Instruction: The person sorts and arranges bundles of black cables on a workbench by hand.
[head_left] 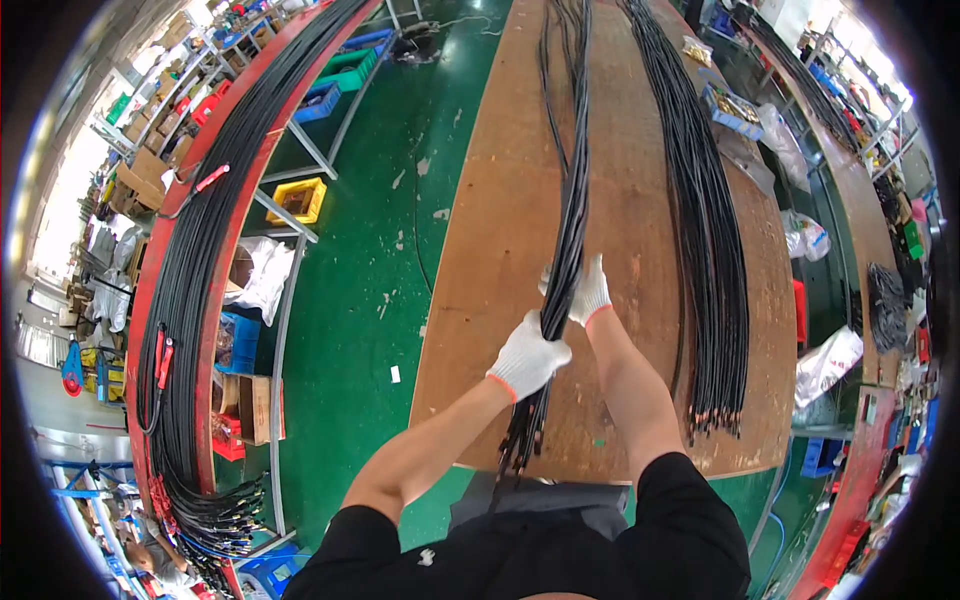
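A thick bundle of black cables (570, 230) runs lengthwise along the brown wooden table (500, 250). In a white glove with an orange cuff, my left hand (530, 357) is wrapped round the bundle near its near end. Just beyond it, my right hand (592, 292), gloved the same way, curls round the bundle from the right. Its thumb points up, and fingertips show on the bundle's left side. Below my left hand the loose cable ends (522, 435) hang together near the table's front edge. A second black cable bundle (705, 230) lies along the table's right part.
On the left, a long red bench (150, 270) carries more black cables and red-handled tools. A yellow bin (298, 201) and a blue bin (236, 342) sit beneath it. A blue tray (733, 112) stands at the table's far right. Green floor (365, 300) separates bench and table.
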